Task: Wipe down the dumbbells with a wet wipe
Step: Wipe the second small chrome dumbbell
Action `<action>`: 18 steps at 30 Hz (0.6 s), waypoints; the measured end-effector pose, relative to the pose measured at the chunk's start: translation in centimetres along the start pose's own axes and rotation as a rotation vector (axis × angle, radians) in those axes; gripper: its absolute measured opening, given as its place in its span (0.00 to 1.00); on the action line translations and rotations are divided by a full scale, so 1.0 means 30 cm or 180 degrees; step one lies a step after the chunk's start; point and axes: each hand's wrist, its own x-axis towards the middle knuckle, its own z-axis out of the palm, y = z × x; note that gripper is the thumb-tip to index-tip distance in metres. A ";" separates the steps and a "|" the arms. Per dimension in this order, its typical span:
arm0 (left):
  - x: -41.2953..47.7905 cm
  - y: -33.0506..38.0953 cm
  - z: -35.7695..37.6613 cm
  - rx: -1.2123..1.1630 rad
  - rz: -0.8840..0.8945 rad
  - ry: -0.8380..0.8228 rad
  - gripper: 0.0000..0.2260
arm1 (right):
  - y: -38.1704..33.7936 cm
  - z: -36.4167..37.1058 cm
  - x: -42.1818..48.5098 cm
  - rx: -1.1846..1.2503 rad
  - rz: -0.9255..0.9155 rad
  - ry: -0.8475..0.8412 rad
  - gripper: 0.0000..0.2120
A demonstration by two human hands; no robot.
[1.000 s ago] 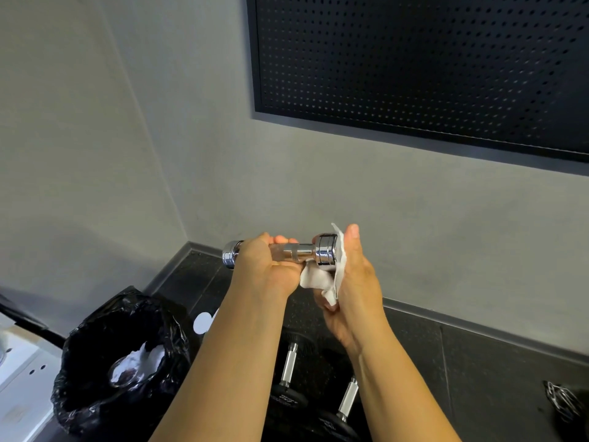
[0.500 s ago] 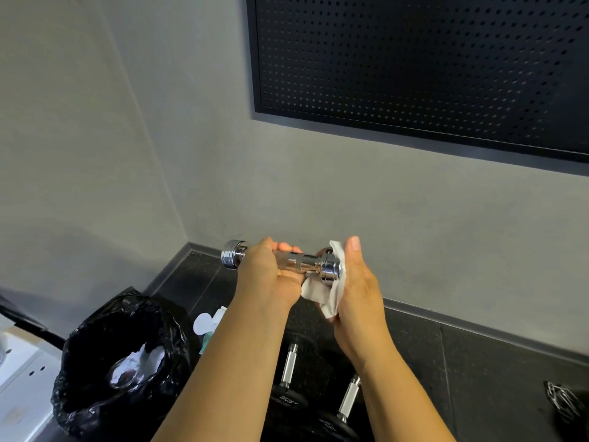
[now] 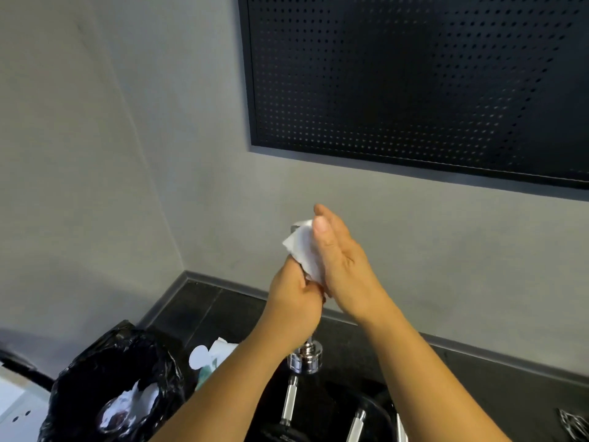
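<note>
A small chrome dumbbell [image 3: 305, 361] stands almost upright in front of the grey wall. My left hand [image 3: 294, 301] grips its handle, and the lower head shows below my wrist. The upper head is hidden under a white wet wipe [image 3: 302, 247]. My right hand [image 3: 342, 269] presses the wipe against that upper head with fingers straight and together. Below my arms, black dumbbells with chrome handles [image 3: 288, 400] lie on the dark floor.
A bin lined with a black bag [image 3: 118, 387] holds used wipes at the lower left. A wipe packet with a round white flap [image 3: 207, 358] lies beside it. A black perforated panel [image 3: 414, 78] hangs on the wall. A dark metal object [image 3: 573, 425] sits at the right edge.
The dumbbell has swung from lying level to standing nearly upright. My right hand with the wipe has risen onto the head that is now on top.
</note>
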 end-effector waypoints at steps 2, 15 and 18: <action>0.011 -0.011 0.006 0.0249 0.0189 -0.0155 0.19 | -0.007 0.008 0.014 -0.0071 0.0122 -0.0014 0.29; 0.025 0.025 -0.086 -0.2866 -0.1471 -0.2900 0.03 | 0.038 -0.009 0.036 0.3094 0.0714 -0.0636 0.21; 0.024 0.035 -0.088 -0.2227 -0.1486 -0.2428 0.03 | 0.032 -0.011 0.032 0.2975 0.0849 -0.0408 0.15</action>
